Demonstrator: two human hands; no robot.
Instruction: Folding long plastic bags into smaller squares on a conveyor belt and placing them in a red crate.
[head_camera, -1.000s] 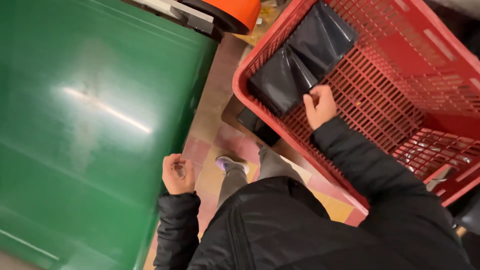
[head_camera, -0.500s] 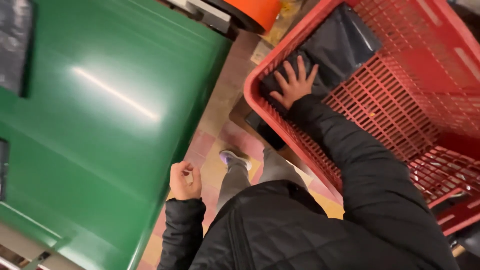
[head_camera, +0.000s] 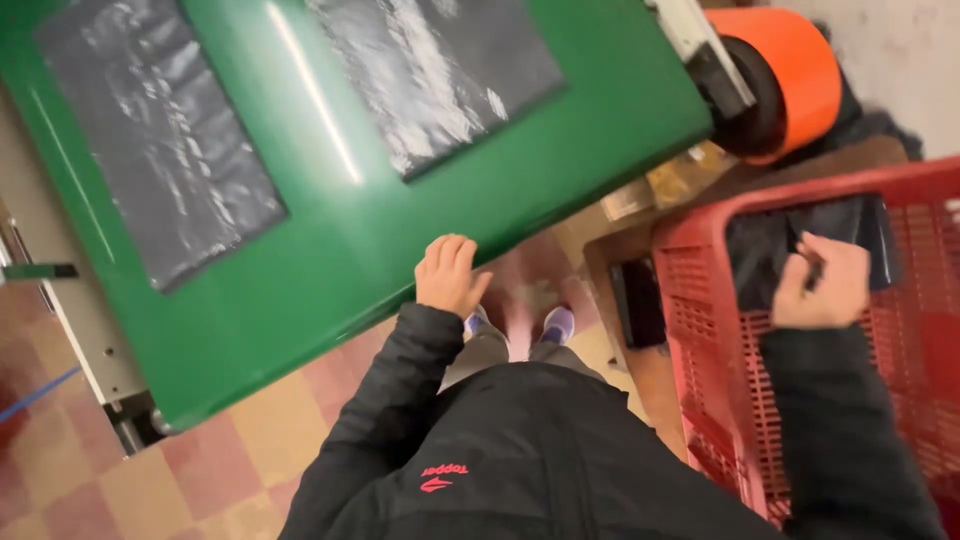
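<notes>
Since half a second ago, two black plastic sheets have come into view on the green bench. The left hand, then a fist at the side, now rests at the bench's near edge, fingers loosely extended. At right, the right hand, earlier spread flat, now pinches the black bag inside the red basket.

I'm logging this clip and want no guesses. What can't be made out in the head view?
- Right hand: fingers curl over the black bags, hiding the grip.
- Red basket: cut off by the right and bottom edges.
- Orange roll: its left side sits behind the green table.
- Left hand: palm faces down at the table edge, so contact is unclear.
</notes>
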